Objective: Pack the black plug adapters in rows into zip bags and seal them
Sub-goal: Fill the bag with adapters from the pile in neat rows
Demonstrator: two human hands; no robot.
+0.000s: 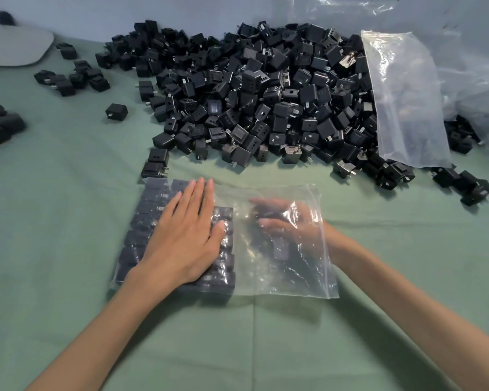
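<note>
A clear zip bag [288, 280] lies flat on the green cloth in front of me, its open mouth to the right. Rows of black plug adapters [141, 221] fill its left half. My left hand [187, 235] rests flat on top of the bag over these rows, fingers straight. My right hand [288, 221] is inside the bag through the mouth, seen blurred through the plastic, fingers stretched towards the rows. A loose adapter [281, 249] lies in the bag below that hand. A big heap of black adapters [251, 97] covers the cloth behind the bag.
A large clear plastic bag [407, 94] lies over the heap's right side. Two adapters [157, 165] stand just beyond the zip bag's far left corner. Small groups of adapters [71, 74] lie at the left. A grey flat object [12, 46] sits at the far left.
</note>
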